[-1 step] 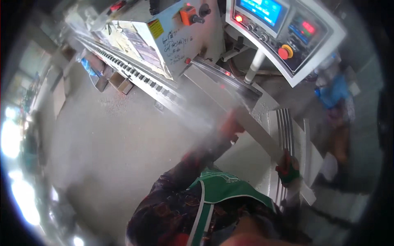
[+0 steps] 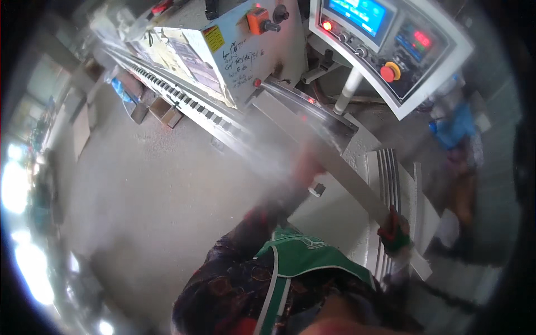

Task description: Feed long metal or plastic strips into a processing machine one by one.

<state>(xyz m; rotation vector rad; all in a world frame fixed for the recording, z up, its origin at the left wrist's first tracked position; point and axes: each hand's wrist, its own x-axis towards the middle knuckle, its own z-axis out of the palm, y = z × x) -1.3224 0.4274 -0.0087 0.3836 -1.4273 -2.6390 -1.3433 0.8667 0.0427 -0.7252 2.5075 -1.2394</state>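
Observation:
A long flat grey board [image 2: 354, 184] lies slantwise in front of me, its far end by a metal guide [image 2: 335, 131] with red lights at the machine. My right hand [image 2: 395, 231], in a red and green glove, is closed around the board near its close end. Beside the board's middle, my left hand [image 2: 307, 163] is smeared by motion and haze, so its fingers do not show clearly. A small white and dark block [image 2: 317, 190] sits on the pale surface just nearer than the left hand.
The white machine [image 2: 273, 56] carries an orange switch box [image 2: 259, 21] and a roller track [image 2: 178, 100] running far left. A control panel [image 2: 357, 50] with a red knob [image 2: 387, 72] stands at the upper right. Dark parallel rails [image 2: 389, 173] pass beneath the board.
My left hand has shifted slightly left and away from me, leaving the small block in fuller view. My right hand has come slightly nearer, while the board looks almost unmoved.

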